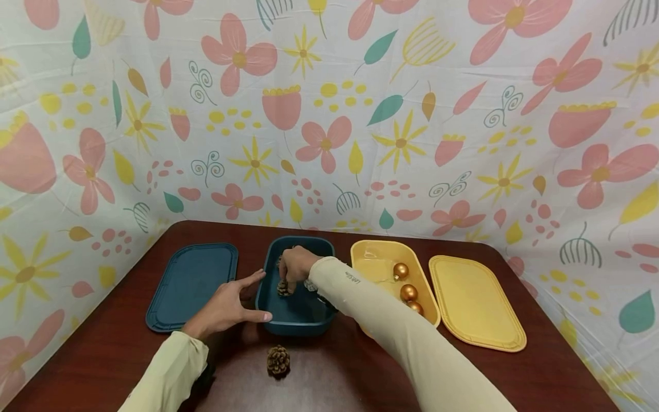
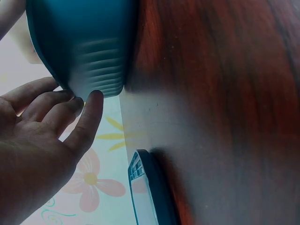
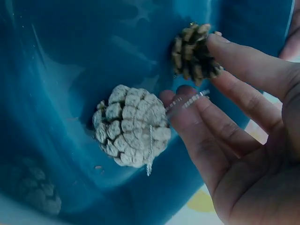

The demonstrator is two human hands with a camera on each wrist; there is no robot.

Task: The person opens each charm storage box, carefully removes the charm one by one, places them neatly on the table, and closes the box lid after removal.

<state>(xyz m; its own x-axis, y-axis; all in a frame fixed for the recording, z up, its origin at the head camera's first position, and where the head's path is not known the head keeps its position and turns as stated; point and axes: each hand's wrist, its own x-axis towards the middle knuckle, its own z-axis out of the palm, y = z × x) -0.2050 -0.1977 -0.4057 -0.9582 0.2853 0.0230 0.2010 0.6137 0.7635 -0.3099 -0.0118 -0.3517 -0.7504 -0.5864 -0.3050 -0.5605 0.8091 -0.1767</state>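
Observation:
My right hand (image 1: 298, 266) reaches down into the dark blue box (image 1: 297, 328). In the right wrist view its thumb and a finger pinch a small brown pine cone (image 3: 194, 54). A larger whitish pine cone (image 3: 133, 126) with a silvery string lies beside the other fingertips, inside the box. My left hand (image 1: 226, 306) is at the box's left side, thumb and fingers spread along the rim; in the left wrist view the fingertips meet the box's outer wall (image 2: 98, 56). Another brown pine cone (image 1: 278, 361) sits on the table in front of the box.
A blue lid (image 1: 194, 283) lies flat to the left. Right of the blue box, a yellow box (image 1: 368, 249) holds copper-coloured ball ornaments (image 1: 409, 293), partly behind the right sleeve. Farther right lies a yellow lid (image 1: 476, 300). A flower-patterned cloth (image 1: 329, 189) hangs behind the table.

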